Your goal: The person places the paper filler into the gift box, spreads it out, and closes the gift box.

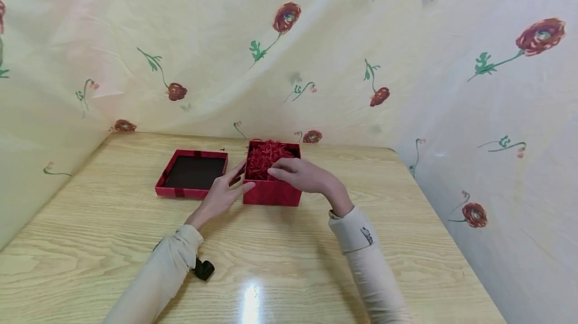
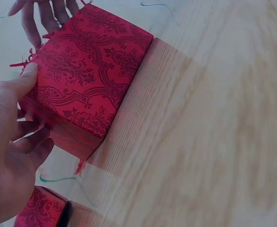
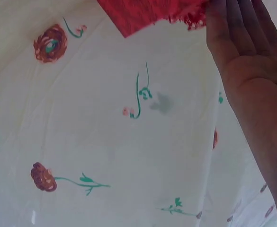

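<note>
A red patterned box stands on the table, filled with red shredded paper. My left hand holds its near left corner, thumb on the front face and fingers along the left side. That grip shows closer in the left wrist view, where the left hand is beside the box. Over the box opening, my right hand rests on the shredded paper, its fingertips partly hidden. In the right wrist view, the fingers of the right hand look fairly straight beside the box.
A red box lid lies upturned left of the box, its dark inside showing. One small black object sits near the left sleeve. A shred of paper lies behind the lid. Flowered sheeting hangs around the wooden table.
</note>
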`<state>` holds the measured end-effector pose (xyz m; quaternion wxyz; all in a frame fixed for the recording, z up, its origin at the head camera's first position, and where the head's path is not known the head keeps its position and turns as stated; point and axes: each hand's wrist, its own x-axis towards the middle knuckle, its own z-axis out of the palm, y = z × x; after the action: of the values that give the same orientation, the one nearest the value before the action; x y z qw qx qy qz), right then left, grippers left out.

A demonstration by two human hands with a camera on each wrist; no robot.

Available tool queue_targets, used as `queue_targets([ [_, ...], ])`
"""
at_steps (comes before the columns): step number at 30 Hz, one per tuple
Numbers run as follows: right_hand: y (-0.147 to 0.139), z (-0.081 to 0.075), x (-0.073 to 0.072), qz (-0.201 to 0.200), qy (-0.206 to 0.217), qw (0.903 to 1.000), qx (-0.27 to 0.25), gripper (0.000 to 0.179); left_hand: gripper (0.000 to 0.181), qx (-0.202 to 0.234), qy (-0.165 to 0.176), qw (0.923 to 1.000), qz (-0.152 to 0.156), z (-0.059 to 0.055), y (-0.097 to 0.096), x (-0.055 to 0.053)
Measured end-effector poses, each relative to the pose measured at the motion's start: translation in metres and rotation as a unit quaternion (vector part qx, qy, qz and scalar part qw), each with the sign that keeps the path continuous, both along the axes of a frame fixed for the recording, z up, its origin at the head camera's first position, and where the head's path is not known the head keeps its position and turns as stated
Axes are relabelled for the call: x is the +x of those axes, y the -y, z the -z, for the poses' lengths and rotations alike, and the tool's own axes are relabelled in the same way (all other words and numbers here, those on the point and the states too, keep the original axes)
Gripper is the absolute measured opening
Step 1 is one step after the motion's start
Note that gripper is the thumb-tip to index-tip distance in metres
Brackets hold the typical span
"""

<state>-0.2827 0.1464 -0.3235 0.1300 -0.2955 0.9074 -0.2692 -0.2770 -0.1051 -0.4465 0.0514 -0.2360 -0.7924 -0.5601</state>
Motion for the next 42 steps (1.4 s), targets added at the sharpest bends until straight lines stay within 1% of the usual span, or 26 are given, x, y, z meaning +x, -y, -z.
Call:
queue_targets([
  [3, -0.005, -0.008, 0.0, -0.001, -0.024, 0.9991, -0.035, 0.036, 0.072, -0.002, -0.001, 1.0, -0.004, 0.0, 0.0, -0.001],
  [6, -0.006, -0.01, -0.002, 0.007, -0.052, 0.9966, -0.063, 0.033, 0.073, -0.003, 0.002, 1.0, -0.004, -0.001, 0.0, -0.001],
  [9, -0.003, -0.006, -0.007, 0.015, -0.086, 0.9928, -0.081, 0.031, 0.073, -0.003, 0.002, 1.0, -0.005, -0.001, 0.0, 0.0],
  [12, 0.004, 0.001, -0.013, 0.016, -0.121, 0.9882, -0.093, 0.029, 0.072, 0.006, -0.001, 1.0, -0.002, 0.0, 0.0, 0.0],
  [14, 0.009, 0.007, -0.017, 0.015, -0.146, 0.985, -0.09, 0.032, 0.072, 0.012, -0.001, 0.9999, -0.001, -0.001, -0.001, 0.0],
  [16, 0.016, 0.013, -0.021, 0.014, -0.169, 0.9827, -0.074, 0.039, 0.072, 0.018, -0.001, 0.9998, 0.001, -0.001, -0.001, 0.0],
  [19, 0.024, 0.021, -0.028, 0.019, -0.195, 0.9801, -0.033, 0.047, 0.072, 0.021, 0.003, 0.9998, 0.0, -0.001, -0.001, 0.0],
  [21, 0.03, 0.026, -0.032, 0.019, -0.2, 0.9796, -0.007, 0.049, 0.072, 0.023, 0.006, 0.9997, 0.001, -0.001, -0.001, 0.0],
  [24, 0.037, 0.032, -0.037, 0.019, -0.182, 0.9825, 0.032, 0.05, 0.072, 0.027, 0.011, 0.9996, 0.004, -0.001, -0.002, 0.0],
  [29, 0.045, 0.041, -0.046, 0.031, -0.101, 0.9908, 0.084, 0.056, 0.072, 0.022, 0.018, 0.9996, 0.002, -0.002, -0.001, 0.0],
  [32, 0.046, 0.046, -0.053, 0.037, -0.058, 0.9932, 0.094, 0.057, 0.071, 0.017, 0.018, 0.9997, -0.001, -0.002, -0.001, 0.0],
  [35, 0.047, 0.048, -0.059, 0.041, -0.032, 0.9939, 0.097, 0.056, 0.07, 0.016, 0.016, 0.9997, -0.002, -0.002, -0.001, -0.001],
  [42, 0.048, 0.055, -0.069, 0.046, 0.005, 0.9918, 0.119, 0.056, 0.071, 0.008, 0.014, 0.9998, -0.007, -0.002, -0.001, 0.001],
])
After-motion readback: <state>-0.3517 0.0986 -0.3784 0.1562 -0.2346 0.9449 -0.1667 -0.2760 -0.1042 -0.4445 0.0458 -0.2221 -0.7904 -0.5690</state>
